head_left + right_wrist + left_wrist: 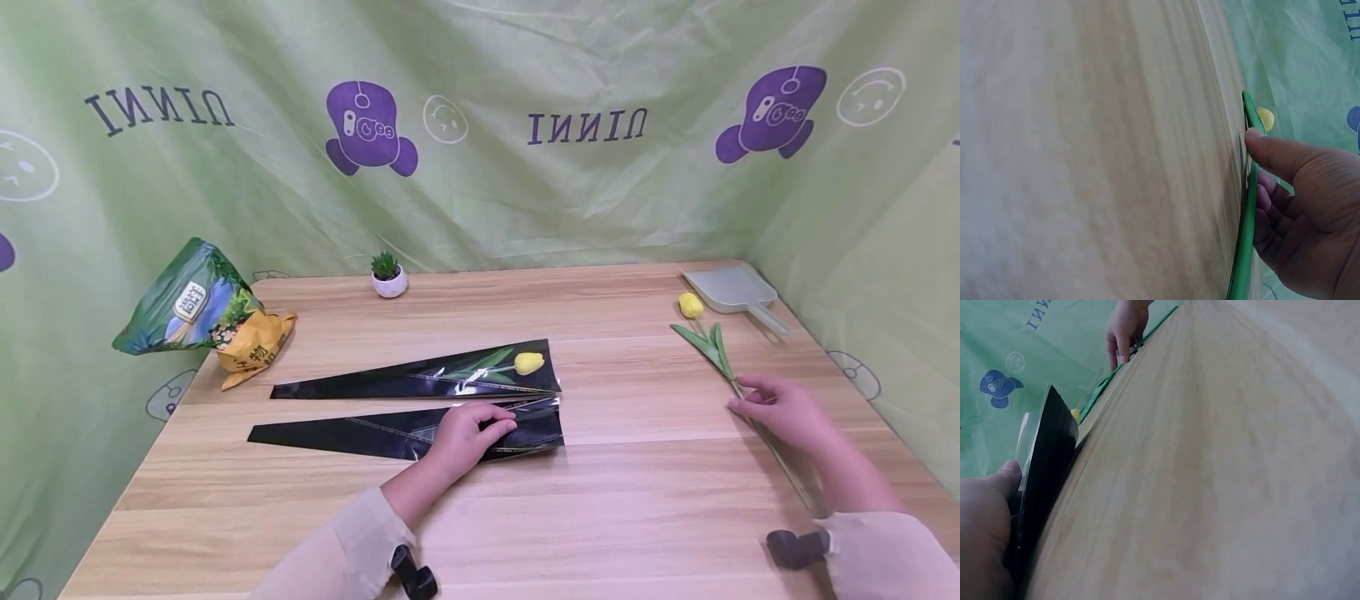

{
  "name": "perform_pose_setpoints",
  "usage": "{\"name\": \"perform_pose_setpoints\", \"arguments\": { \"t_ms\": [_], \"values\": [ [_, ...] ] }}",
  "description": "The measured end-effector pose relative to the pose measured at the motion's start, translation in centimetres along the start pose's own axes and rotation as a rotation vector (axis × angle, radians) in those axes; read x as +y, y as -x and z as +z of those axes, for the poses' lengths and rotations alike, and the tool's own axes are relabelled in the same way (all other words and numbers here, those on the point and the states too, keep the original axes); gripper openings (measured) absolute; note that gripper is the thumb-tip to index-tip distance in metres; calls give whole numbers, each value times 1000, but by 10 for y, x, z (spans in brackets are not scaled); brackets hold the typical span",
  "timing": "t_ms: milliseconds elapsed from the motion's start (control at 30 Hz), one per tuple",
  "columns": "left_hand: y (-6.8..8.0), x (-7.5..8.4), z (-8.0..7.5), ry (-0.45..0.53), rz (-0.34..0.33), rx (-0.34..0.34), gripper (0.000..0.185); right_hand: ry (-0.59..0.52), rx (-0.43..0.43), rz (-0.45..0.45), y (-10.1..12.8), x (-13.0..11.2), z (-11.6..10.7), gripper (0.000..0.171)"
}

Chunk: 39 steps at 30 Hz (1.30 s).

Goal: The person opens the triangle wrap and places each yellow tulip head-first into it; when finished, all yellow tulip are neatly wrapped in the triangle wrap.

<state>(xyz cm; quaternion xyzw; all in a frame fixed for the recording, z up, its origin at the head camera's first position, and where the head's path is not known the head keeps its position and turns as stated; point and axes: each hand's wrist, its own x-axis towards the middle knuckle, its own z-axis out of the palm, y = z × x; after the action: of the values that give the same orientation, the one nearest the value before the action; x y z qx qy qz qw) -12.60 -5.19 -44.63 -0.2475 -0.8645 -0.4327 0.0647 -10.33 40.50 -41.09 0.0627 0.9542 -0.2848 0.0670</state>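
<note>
Black plastic flower sleeve (420, 433) lies flat on the wooden desk (600, 500), and my left hand (465, 437) is pressing on its wide end, thumb curled at the edge. My right hand (780, 412) pinches the stem of a loose yellow tulip (708, 342). Another sleeve (427, 379) with a tulip inside sits just behind.

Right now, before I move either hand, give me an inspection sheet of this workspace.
Surface: wooden table, light grain.
Job's things: empty black sleeve near; second sleeve holding a yellow tulip; loose tulip at right.
Clutter: snack bags, small potted plant, grey dustpan.
Grippers: left hand holds the near sleeve's open end; right hand pinches the loose tulip's stem.
Cables: nothing seen.
Surroundings: green printed cloth.
</note>
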Motion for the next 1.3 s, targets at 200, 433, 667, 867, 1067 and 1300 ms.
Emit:
{"name": "perform_pose_setpoints", "arguments": {
  "t_ms": [200, 433, 667, 867, 1067, 1300],
  "values": [
    [1, 1, 0, -16, -6, -1, 12, 10, 9, -5, 0, 1, 1, 59],
    [1, 1, 0, -47, 6, 2, 14, 14, -1, -8, 0, -1, -1, 58],
    [0, -1, 0, -73, 21, -16, 19, -15, -4, -4, 2, -6, -2, 60],
    [0, -1, -1, -56, 21, -24, 17, -138, -1, -2, 3, -13, 0, 65],
    [1, -2, 0, -60, 53, -5, 14, -397, 20, -30, 2, -26, 2, 65],
    [1, -4, 2, -72, 101, 7, 13, -930, 18, -97, 2, -40, 6, 62]
  ]
}}
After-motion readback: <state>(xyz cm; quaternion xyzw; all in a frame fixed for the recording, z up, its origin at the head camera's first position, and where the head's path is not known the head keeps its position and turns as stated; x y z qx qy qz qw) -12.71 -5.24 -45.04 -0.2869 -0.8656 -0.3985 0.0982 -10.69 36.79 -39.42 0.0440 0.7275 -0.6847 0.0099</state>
